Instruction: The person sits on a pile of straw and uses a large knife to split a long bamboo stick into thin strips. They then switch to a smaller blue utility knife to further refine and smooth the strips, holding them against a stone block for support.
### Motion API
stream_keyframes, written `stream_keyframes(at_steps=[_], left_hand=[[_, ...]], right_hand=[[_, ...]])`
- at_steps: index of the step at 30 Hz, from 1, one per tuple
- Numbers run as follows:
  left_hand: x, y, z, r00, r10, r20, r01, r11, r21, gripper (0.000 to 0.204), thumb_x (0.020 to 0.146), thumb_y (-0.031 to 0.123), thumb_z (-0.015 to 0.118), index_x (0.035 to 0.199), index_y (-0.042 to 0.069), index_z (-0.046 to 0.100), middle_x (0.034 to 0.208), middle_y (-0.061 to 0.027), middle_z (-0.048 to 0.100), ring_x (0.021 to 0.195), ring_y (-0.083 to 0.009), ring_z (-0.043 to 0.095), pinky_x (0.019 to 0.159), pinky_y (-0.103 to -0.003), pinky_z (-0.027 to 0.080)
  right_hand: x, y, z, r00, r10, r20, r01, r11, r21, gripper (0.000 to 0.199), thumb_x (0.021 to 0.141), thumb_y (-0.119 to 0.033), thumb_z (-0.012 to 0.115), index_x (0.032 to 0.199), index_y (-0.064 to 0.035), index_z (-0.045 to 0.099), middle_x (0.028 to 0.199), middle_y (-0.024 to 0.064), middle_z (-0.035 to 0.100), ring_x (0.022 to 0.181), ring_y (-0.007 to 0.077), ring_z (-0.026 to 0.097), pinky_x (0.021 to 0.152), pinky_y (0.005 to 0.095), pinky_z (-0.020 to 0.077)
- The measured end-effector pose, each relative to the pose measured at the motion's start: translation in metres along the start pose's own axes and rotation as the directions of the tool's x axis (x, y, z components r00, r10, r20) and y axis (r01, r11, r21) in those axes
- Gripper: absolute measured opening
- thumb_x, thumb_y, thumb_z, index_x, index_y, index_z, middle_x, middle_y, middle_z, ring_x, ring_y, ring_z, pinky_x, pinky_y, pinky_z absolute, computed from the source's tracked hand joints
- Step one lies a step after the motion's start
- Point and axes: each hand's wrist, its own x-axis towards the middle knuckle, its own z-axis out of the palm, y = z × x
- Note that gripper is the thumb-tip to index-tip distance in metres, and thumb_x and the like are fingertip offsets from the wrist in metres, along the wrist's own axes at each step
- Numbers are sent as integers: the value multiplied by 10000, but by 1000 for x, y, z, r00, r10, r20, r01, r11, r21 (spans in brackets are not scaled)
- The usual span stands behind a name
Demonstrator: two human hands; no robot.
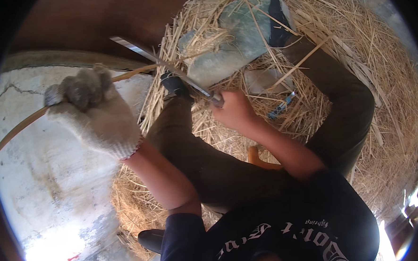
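Note:
My left hand (94,115), in a pale knitted work glove with greyed fingers, is closed round a long, thin bamboo strip (22,127). One end of the strip bends down toward the left rim; the other runs right, past the glove, over the straw. My bare right hand (237,111) grips the handle of a long-bladed knife (187,79). Its blade slants up and left, crossing the strip to the right of the glove. Whether blade and strip touch, I cannot tell.
Straw-like shavings (381,88) cover the floor around my legs. A greenish-grey stone (229,61) lies between my dark-shod feet. A blue-and-clear slim object (281,105) rests on the shavings. At the left stands a cracked, whitish wall (36,172).

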Motion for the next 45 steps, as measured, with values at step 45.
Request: stream_keyframes(at_steps=[45], left_hand=[[6, 1, -6, 945, 101, -312, -61, 989, 138, 548, 941, 690, 500, 736, 182, 516, 666, 63, 231, 605, -126, 240, 566, -297, 265]], right_hand=[[0, 30, 31, 982, -182, 42, 179, 981, 75, 258, 851, -196, 718, 1055, -42, 751, 760, 138, 725, 647, 272, 707, 682, 405, 581]])
